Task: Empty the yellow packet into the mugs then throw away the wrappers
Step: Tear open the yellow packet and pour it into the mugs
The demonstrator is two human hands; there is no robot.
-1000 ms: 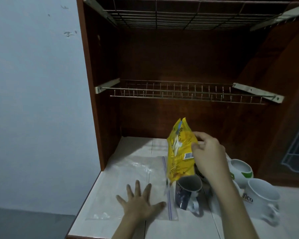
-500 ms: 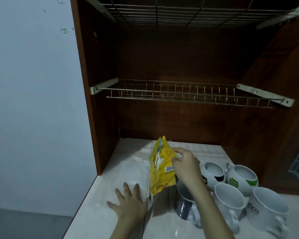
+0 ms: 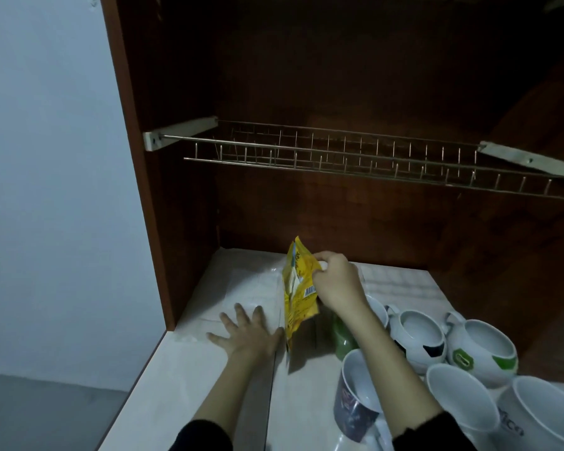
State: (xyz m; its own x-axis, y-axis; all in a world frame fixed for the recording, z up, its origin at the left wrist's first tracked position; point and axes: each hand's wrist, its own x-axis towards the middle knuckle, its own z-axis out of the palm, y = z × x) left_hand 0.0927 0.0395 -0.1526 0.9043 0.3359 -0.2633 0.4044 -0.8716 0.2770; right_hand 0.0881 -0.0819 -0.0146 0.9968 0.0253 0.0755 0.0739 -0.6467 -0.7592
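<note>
Head view looks down on both my hands over a pale counter [image 3: 189, 379] inside a dark wooden cabinet [image 3: 176, 190]. My right hand [image 3: 337, 283] pinches the yellow packet [image 3: 298, 294] by its upper right edge, fingers curled closed on the wrapper, and holds it upright above the counter, its lower corner hanging down toward the surface. A barcode shows on the packet just left of my knuckles. My left hand [image 3: 246, 330] lies flat, palm down, fingers spread, pressing on a clear plastic bag [image 3: 238, 288] that is spread over the counter; it grips nothing. The packet hangs just right of that hand's thumb.

Under my right forearm stands a green mug [image 3: 342, 336], partly hidden. Nearer me, beside the same arm, is a dark printed mug [image 3: 355, 398] with a white inside. To the right sit more white mugs close together: one with black patches [image 3: 415, 336], one with a green mark [image 3: 481, 349], a plain one [image 3: 459, 398] and one with lettering [image 3: 541, 415] at the frame's edge. All the mugs I can see into look empty.

A wire rack [image 3: 355, 157] spans the cabinet above, and a bare pale wall [image 3: 46, 190] lies to the left.
</note>
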